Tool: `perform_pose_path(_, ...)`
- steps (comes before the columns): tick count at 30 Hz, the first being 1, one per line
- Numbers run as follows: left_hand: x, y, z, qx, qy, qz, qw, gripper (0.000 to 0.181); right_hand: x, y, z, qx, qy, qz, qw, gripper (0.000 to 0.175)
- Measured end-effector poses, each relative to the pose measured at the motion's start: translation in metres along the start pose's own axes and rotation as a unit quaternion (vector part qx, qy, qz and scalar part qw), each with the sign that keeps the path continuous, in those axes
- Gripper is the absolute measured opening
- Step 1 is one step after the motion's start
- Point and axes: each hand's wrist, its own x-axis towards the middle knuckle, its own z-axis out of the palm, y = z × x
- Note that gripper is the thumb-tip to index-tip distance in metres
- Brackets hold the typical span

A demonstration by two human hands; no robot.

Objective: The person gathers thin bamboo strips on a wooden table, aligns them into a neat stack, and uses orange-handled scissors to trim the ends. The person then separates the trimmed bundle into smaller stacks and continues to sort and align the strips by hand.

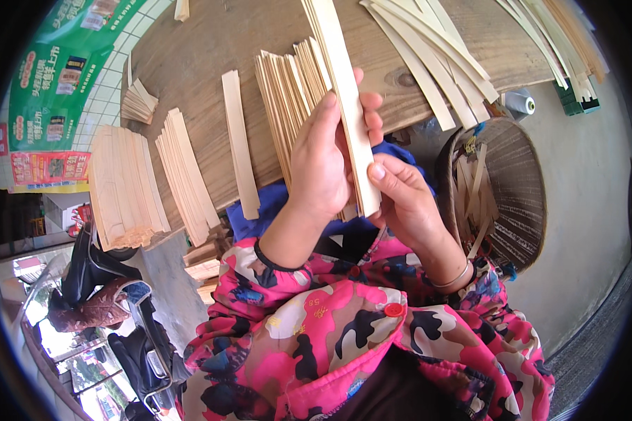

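Observation:
A thin stack of long, pale wooden strips (347,105) stands out from the table edge towards the top of the view. My left hand (324,152) is closed around its middle, with the thumb on the near side and fingertips showing at the right. Lower down, my right hand (405,189) pinches the stack's near end between thumb and fingers. Behind my left hand lies a thick row of similar strips (284,94) on the wooden table (205,47). To its left are a narrow bundle (240,142), a wider bundle (187,173) and a broad pile (126,184).
Loose curved strips (432,58) overhang the table's edge at the upper right, with more strips (553,37) beyond. A woven basket (516,194) holding strip pieces stands on the floor at right. Green packaging sheets (58,79) are at upper left; a parked scooter (137,342) is at lower left.

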Motion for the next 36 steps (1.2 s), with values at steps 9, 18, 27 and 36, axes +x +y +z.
perform_pose_path(9,-0.019,0.009,0.012,0.202,-0.039,-0.016,0.978,0.05,0.004,-0.052,-0.007,-0.316,0.121,-0.29,0.895,0.029)
perform_pose_path(18,-0.039,0.002,0.016,0.294,-0.112,-0.062,0.947,0.054,0.019,-0.114,0.004,-0.508,0.158,-0.469,0.705,0.033)
perform_pose_path(27,-0.039,-0.004,0.018,0.311,-0.127,-0.072,0.939,0.051,0.014,-0.112,-0.01,-0.459,0.191,-0.493,0.714,0.028)
perform_pose_path(36,-0.038,-0.017,0.029,0.406,-0.118,-0.031,0.906,0.047,0.004,-0.112,-0.024,-0.455,0.206,-0.5,0.708,0.027)
